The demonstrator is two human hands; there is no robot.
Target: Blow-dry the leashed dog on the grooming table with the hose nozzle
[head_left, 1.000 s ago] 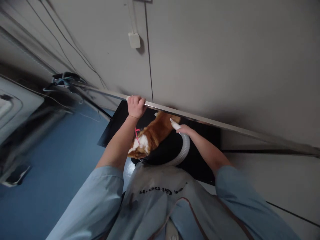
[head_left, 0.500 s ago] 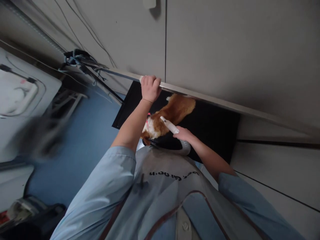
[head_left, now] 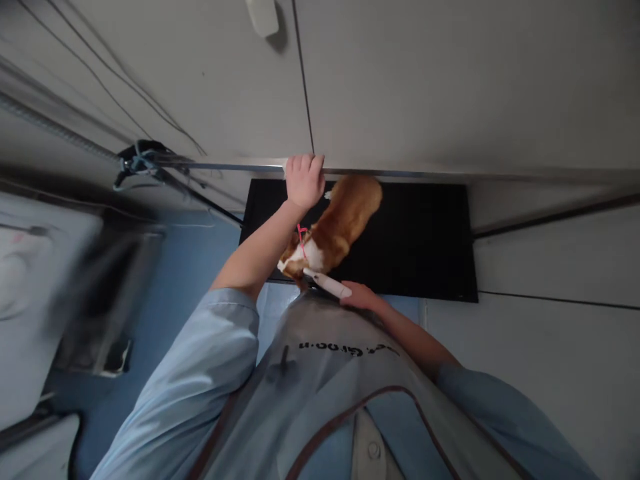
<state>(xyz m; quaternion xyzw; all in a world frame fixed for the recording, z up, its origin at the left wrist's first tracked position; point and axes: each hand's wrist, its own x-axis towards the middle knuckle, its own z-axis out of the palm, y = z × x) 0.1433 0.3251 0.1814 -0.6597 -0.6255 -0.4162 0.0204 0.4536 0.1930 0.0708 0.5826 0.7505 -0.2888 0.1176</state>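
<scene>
Left hand (head_left: 304, 183): fingers curled over the far, straight, shiny metal bar (head_left: 235, 165). Right hand (head_left: 360, 295): fingers closed round the white tubular plastic nozzle (head_left: 327, 283), tip at the near end of the brown-and-white furry dog (head_left: 349, 215), contact unclear. Dog left of centre on the black rectangular tabletop (head_left: 415, 240)

I record my one left hand (head_left: 305, 181) on one bar (head_left: 225, 165), one right hand (head_left: 360, 295) on one nozzle (head_left: 327, 284), one dog (head_left: 351, 210) between them, one desk (head_left: 415, 237) beneath, one white wall box (head_left: 263, 17) beyond.
</scene>
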